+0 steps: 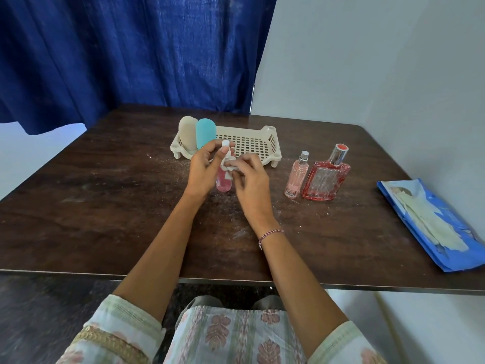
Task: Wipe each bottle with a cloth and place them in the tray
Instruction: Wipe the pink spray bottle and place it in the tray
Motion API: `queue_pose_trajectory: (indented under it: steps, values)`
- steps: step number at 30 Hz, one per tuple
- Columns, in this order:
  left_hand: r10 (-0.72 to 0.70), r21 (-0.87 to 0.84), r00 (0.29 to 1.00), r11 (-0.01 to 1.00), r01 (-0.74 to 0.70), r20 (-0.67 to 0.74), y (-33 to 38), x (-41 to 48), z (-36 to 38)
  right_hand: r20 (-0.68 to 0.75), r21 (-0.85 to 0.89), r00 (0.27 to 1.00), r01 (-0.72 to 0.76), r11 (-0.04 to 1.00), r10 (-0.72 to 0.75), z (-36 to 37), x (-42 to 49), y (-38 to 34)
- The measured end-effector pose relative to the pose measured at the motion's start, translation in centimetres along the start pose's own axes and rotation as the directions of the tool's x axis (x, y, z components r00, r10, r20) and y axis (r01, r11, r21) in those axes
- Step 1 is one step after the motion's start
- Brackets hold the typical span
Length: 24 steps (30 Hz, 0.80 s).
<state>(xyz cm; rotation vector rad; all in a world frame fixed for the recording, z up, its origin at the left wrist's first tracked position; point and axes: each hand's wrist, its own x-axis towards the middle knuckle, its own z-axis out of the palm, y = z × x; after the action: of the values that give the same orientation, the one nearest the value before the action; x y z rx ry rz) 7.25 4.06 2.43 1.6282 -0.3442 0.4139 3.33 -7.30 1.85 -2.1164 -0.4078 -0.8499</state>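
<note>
My left hand [203, 168] grips a pink spray bottle [223, 182] with a white cap, upright over the table just in front of the tray. My right hand [250, 181] pinches a small white cloth [228, 165] against the bottle's side. The cream slotted tray [249, 143] stands behind my hands. At its left end stand a beige bottle [187, 132] and a teal bottle [205, 132]. To the right on the table stand a slim pink spray bottle [296, 177] and a wide red glass bottle [326, 177].
A dark wooden table [105, 206] carries everything, with white dust specks around the bottles. A blue wipes packet [430, 224] lies at the right edge. A blue curtain hangs behind the table and a pale wall stands at the right.
</note>
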Motion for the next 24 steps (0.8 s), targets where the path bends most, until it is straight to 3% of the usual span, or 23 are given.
queue_pose_trajectory:
  steps: [7, 10, 15, 19, 24]
  values:
    - [0.023, -0.103, 0.999, 0.995, -0.018, 0.048, 0.12, -0.03, -0.22, -0.017, -0.060, 0.992, -0.125, 0.990, 0.124, 0.42, 0.29, 0.74]
    - [0.068, -0.150, 0.996, 0.987, -0.059, 0.050, 0.30, -0.09, -0.33, -0.002, -0.060, 0.995, -0.102, 0.993, 0.102, 0.35, 0.43, 0.85]
    - [0.119, -0.035, 0.993, 0.992, -0.119, 0.011, 0.00, 0.03, -0.15, 0.033, -0.005, 0.999, 0.024, 1.000, -0.024, 0.33, 0.06, 0.00]
    - [0.118, 0.025, 0.988, 0.993, -0.116, -0.104, 0.00, 0.07, -0.27, 0.038, -0.007, 0.999, 0.029, 1.000, -0.029, 0.44, 0.17, 0.16]
    - [0.155, 0.061, 0.978, 0.987, -0.148, -0.140, 0.49, -0.04, -0.49, 0.019, 0.022, 0.999, -0.051, 0.998, 0.051, 0.34, 0.31, 0.17]
